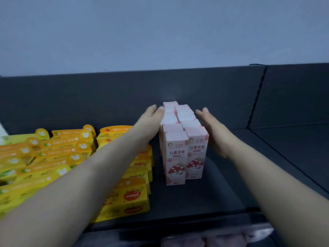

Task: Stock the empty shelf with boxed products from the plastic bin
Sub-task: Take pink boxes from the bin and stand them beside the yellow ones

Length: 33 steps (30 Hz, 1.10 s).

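Plastic bin (219, 237) at bottom edge, pink packs inside, blurred. Above it, dark shelf (222, 184). Yellow boxes (74, 157) stacked on shelf's left part. Pink boxes (183, 139) upright mid-shelf, two rows running back to rear panel. Left hand (147, 120) flat, fingers extended, pressed on left flank of rows. Right hand (211, 125) flat, open, along right flank.

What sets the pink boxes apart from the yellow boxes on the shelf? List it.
The pink boxes stand upright in two neat rows; the yellow boxes lie flat, stacked and less even. Both hands flank the pink boxes; the left arm only crosses above the yellow ones. Both sit on the same dark shelf.
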Each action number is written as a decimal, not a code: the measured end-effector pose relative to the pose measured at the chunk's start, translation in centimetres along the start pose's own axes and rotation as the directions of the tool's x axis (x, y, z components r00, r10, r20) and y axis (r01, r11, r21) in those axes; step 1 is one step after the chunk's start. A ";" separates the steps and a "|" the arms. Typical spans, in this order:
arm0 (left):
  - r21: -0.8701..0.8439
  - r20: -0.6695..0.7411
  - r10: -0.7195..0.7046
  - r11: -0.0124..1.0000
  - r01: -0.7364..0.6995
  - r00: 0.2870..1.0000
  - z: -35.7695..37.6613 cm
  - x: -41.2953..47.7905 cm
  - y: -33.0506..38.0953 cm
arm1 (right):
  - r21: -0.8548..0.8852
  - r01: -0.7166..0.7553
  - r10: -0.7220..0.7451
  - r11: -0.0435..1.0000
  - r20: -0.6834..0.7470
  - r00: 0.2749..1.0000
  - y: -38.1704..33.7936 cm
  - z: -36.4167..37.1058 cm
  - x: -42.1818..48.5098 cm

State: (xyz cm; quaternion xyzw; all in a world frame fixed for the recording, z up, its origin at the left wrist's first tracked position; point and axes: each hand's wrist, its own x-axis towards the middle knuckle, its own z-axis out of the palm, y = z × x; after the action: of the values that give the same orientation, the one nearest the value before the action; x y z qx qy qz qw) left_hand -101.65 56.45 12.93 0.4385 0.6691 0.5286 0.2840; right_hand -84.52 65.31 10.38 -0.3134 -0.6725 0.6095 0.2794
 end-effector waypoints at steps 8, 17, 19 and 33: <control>0.048 0.314 0.137 0.986 -0.160 0.940 1.2 -7.1 -1.5 | -0.140 0.293 -0.264 0.946 0.196 0.944 2.5 0.2 -3.2; 0.150 0.213 0.014 0.988 -0.047 0.977 1.6 -7.9 -0.9 | -0.143 0.262 -0.239 0.954 0.161 0.958 3.4 -0.4 -4.6; 0.241 0.128 0.041 0.968 -0.071 0.991 2.0 -9.2 0.1 | -0.192 0.267 -0.239 0.944 0.160 0.958 3.5 -0.5 -5.2; 0.554 0.312 0.682 0.436 -0.709 0.662 20.2 -15.7 0.3 | -0.925 -0.130 -0.510 0.356 -0.309 0.803 5.8 -11.8 -23.0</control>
State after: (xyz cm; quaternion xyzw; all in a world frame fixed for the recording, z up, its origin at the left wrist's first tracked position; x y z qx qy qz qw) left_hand -77.41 51.74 6.24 0.7527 0.5589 0.3298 -0.1105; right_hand -60.26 55.76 5.92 -0.4897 -0.8140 -0.0274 0.3114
